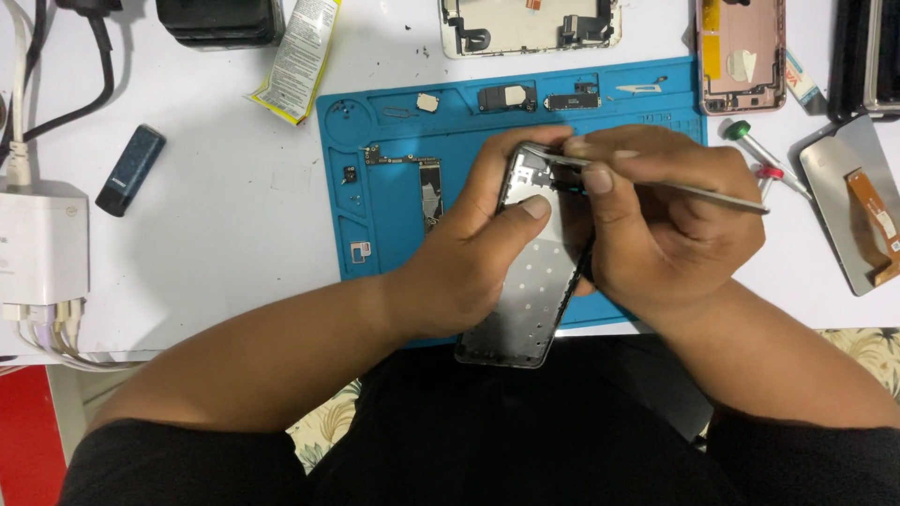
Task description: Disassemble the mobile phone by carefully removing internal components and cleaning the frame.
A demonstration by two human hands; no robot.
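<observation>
My left hand (469, 248) grips an opened phone frame (528, 300), a dark metal chassis with its bare inner plate facing up, tilted over the near edge of a blue work mat (394, 108). My right hand (670, 220) holds metal tweezers (694, 190), whose tips reach into the upper end of the frame near my left fingertips. A circuit board (422, 178) lies on the mat just left of my left hand.
Small phone parts sit in the mat's top trays (511, 96). Beyond lie a white phone frame (530, 23) and a pink phone back (741, 52). Screwdrivers (759, 155) and a screen with orange flex cable (858, 211) lie right. A white charger (42, 244), dark stick (129, 169) and yellow packet (298, 56) lie left.
</observation>
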